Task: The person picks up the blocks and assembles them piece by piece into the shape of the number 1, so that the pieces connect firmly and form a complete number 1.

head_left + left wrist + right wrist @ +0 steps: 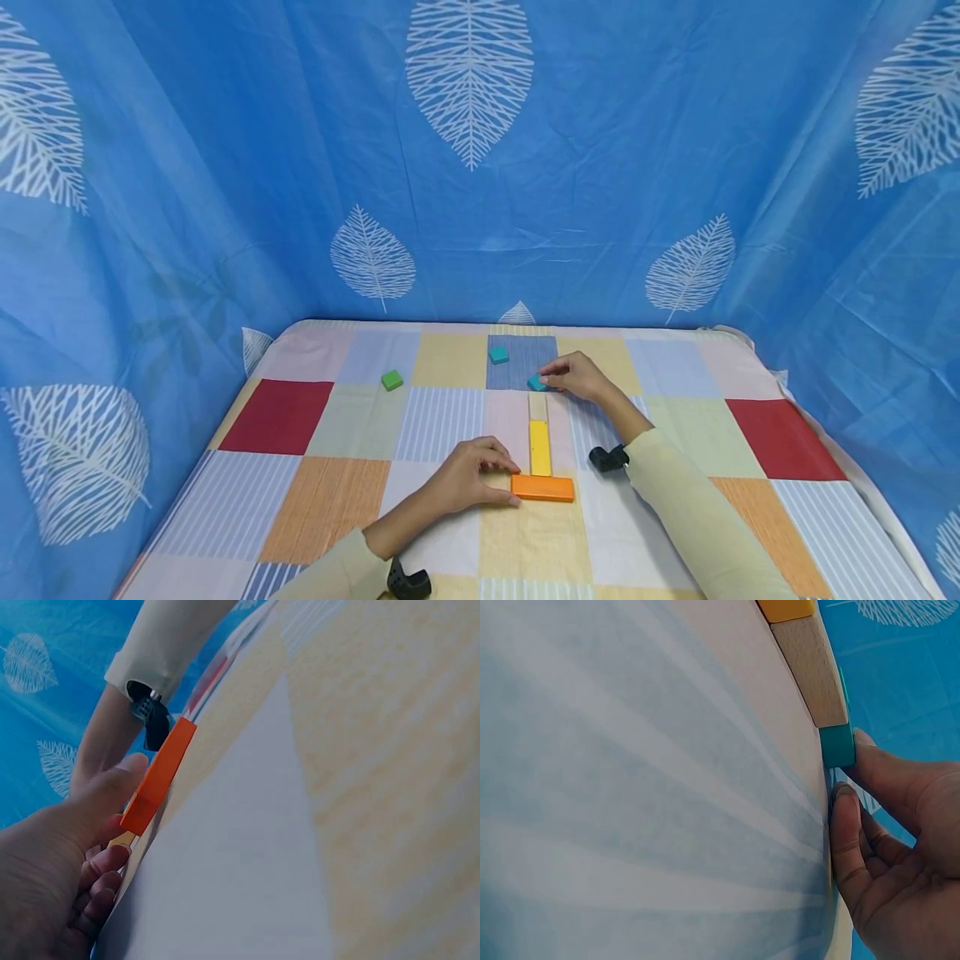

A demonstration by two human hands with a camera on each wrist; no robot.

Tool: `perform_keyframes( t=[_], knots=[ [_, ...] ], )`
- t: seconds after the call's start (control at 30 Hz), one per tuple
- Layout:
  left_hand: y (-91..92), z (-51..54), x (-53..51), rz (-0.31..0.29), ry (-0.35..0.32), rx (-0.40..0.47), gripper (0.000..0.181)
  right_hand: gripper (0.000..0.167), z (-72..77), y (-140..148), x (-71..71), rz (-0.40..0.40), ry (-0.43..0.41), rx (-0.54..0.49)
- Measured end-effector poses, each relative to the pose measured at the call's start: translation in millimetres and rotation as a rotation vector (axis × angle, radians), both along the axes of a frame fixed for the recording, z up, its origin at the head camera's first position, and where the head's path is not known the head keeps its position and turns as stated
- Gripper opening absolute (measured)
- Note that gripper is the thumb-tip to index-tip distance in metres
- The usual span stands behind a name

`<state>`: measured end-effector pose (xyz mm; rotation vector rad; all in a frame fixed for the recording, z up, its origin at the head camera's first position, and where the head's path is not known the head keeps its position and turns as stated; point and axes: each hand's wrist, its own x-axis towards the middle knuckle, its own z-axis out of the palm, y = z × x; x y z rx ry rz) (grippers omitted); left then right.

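Note:
An orange block (542, 488) lies crosswise, its left end between the thumb and fingers of my left hand (471, 477). From its far side a yellow block (540, 448) and a plain wooden block (537, 406) run away in a line. At the far end of that line sits a teal block (536, 382), with the thumb and fingertips of my right hand (581, 379) at its right side. In the right wrist view the teal block (838, 745) stands against the wooden block (810, 669), and the thumb of my right hand (900, 840) touches it.
A second teal block (498, 355) lies farther back, left of the right hand. A green block (392, 380) lies to the left on the patchwork cloth (348, 425). Blue curtains (525, 208) with white leaf prints rise behind and at both sides.

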<state>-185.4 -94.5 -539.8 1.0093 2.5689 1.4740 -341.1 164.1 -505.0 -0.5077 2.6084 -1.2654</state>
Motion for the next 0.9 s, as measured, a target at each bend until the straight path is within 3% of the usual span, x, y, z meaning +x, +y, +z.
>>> perform_keyframes(
  t=[0.13, 0.37, 0.47, 0.6, 0.9],
  knots=[
    [0.8, 0.2, 0.9, 0.011, -0.029, 0.035, 0.03, 0.023, -1.0, 1.5, -0.1, 0.008, -0.009, 0.004],
    [-6.8, 11.0, -6.1, 0.041, -0.163, 0.116, 0.019, 0.023, -3.0, 4.0, -1.1, 0.009, 0.016, -0.01],
    [-15.2, 18.4, -15.4, 0.112, -0.181, 0.094, 0.013, 0.023, -4.6, 5.4, -0.6, 0.001, 0.01, -0.012],
    [-27.6, 28.0, -31.3, 0.198, -0.145, 0.055, 0.01, 0.023, -4.2, 5.9, 0.6, -0.004, 0.002, -0.012],
    [-41.8, 44.0, -71.1, 0.3, -0.072, -0.002, 0.018, 0.023, -3.0, 3.1, -2.5, -0.01, -0.006, -0.026]
  ],
)
